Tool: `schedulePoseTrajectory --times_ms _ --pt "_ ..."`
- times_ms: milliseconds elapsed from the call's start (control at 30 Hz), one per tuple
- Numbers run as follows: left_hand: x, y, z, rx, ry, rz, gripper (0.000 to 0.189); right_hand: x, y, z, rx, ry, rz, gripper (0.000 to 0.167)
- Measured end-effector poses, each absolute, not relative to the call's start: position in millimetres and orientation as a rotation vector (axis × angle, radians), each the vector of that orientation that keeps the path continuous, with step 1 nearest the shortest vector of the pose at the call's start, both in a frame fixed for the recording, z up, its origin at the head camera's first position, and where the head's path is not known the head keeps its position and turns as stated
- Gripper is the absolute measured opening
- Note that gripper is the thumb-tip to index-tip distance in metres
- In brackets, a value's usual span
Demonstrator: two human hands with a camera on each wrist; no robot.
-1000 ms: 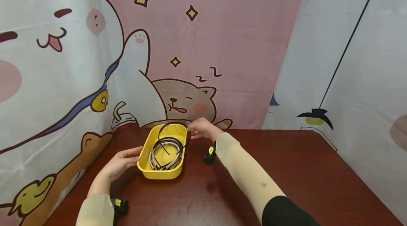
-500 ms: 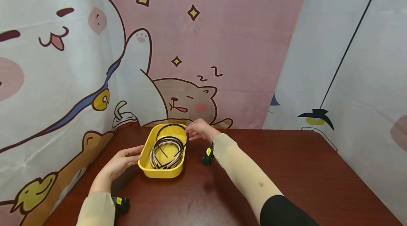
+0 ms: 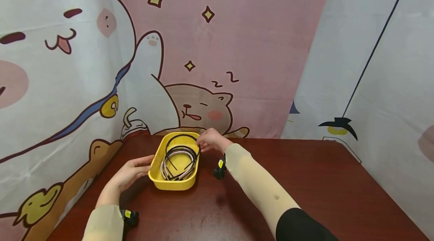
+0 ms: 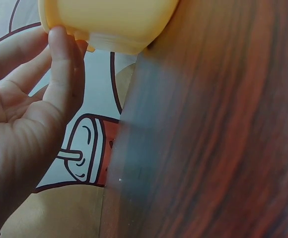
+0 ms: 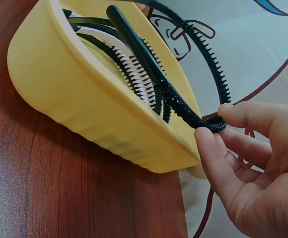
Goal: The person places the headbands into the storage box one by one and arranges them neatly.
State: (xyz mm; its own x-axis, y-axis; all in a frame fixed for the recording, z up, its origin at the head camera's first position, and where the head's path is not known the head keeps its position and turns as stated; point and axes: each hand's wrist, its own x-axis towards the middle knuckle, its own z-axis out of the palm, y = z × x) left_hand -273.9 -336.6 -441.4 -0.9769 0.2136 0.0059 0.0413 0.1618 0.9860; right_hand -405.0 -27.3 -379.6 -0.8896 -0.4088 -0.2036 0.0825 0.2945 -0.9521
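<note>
A yellow plastic bin (image 3: 173, 185) stands on the table, with several black and pale pink toothed headbands (image 3: 179, 151) piled inside. My right hand (image 3: 211, 140) is at its far right rim. Between thumb and forefinger it pinches a black headband (image 5: 183, 106) with a glittery band and comb teeth. This headband lies partly within the bin, its loop leaning over the far end. On the opposite side my left hand (image 3: 130, 173) touches the bin's outer left wall with nearly straight fingers. In the left wrist view, the bin hides part of its fingertips.
The dark red-brown table (image 3: 305, 188) spreads to the right and in front of the bin. Just behind its far edge hangs a cartoon-printed cloth (image 3: 257, 64), which continues along both sides. A small black camera sits on each wrist.
My right hand has shifted slightly left and lowered the pinched headband further into the bin. The left hand keeps its place against the bin. The head view has turned slightly left.
</note>
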Motion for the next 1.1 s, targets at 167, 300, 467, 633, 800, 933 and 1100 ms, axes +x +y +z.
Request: schedulePoseTrajectory --times_ms 167,300,467,633,800,933,1100 --pt "-274.3 -336.3 -440.6 0.239 2.295 1.932 0.057 -403.8 -29.4 -378.6 -0.310 2.182 -1.606 0.008" --pt "-274.5 -336.2 -440.7 0.234 2.298 1.931 0.057 -404.1 -31.9 -379.5 -0.310 2.185 -1.605 0.006" --pt "-275.6 -336.5 -440.8 0.243 2.282 1.942 0.056 -402.4 -34.5 -378.1 -0.317 2.213 -1.580 0.006" --pt "-276.1 -336.7 -440.2 0.241 2.279 1.950 0.057 -399.6 -36.0 -375.6 -0.324 2.225 -1.575 0.006" --pt "-276.2 -337.0 -441.3 0.231 2.275 1.949 0.058 -399.9 -37.9 -379.8 -0.330 2.218 -1.574 0.006" --pt "-276.4 -336.7 -442.2 0.229 2.274 1.950 0.058 -400.1 -39.3 -382.2 -0.326 2.211 -1.577 0.006" --pt "-276.7 -336.6 -442.5 0.236 2.281 1.951 0.058 -398.8 -41.0 -382.4 -0.332 2.209 -1.575 0.005"
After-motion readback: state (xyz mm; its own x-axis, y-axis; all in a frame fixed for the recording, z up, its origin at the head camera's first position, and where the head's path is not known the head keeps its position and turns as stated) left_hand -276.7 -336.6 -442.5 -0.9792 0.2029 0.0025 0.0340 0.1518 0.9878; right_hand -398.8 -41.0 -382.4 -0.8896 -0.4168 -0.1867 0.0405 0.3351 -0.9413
